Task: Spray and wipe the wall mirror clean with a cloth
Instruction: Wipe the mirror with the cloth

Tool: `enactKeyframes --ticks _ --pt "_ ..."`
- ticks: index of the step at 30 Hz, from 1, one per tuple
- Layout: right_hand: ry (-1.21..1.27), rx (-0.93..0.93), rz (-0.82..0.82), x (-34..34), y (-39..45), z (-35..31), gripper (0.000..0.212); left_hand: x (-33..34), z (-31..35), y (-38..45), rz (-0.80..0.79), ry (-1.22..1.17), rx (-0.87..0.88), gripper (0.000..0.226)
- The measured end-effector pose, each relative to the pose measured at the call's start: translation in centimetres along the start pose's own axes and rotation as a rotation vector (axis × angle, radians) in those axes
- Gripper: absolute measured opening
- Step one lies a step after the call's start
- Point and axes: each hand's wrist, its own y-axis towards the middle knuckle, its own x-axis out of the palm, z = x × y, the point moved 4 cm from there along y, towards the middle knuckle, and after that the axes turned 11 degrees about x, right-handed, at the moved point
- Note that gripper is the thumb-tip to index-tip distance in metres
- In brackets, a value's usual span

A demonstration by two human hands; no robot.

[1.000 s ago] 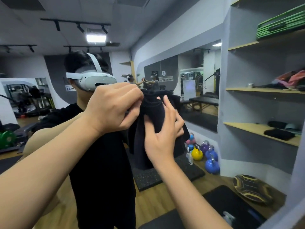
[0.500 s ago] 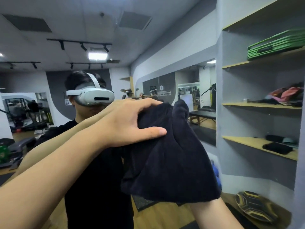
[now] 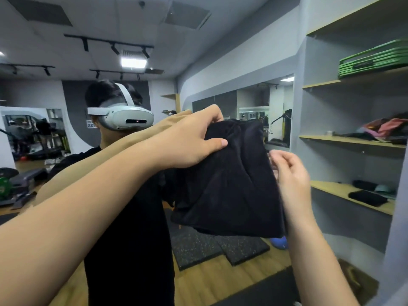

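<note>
A dark, soft fabric cloth [image 3: 229,182] hangs in front of the wall mirror [image 3: 66,151], long axis running top to bottom, lower edge free. The left hand [image 3: 189,142] pinches its top edge; the right hand [image 3: 291,173] touches its right edge, fingers loosely curled. Wooden wall shelves [image 3: 344,139] hold green mats [image 3: 373,59] and folded dark cloths [image 3: 366,197].

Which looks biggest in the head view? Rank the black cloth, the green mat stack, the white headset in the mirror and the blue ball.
1. Black cloth, though nearness to the camera inflates it.
2. and 3. Green mat stack and white headset look alike; unranked.
4. Blue ball, mostly hidden behind the cloth.
</note>
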Motion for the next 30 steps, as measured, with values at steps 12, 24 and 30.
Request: enactKeyframes --ticks 12,24,30 --pt "-0.784 -0.402 0.058 5.6 -2.5 4.5 0.105 5.0 1.5 2.8 0.167 0.211 0.234 0.016" --pt "-0.798 -0.675 0.130 5.2 1.9 6.7 0.091 3.2 2.8 6.1 0.375 0.568 0.553 0.021" --pt "-0.735 -0.727 0.096 1.3 6.6 6.0 0.087 5.3 1.7 8.5 0.358 0.576 0.582 0.024"
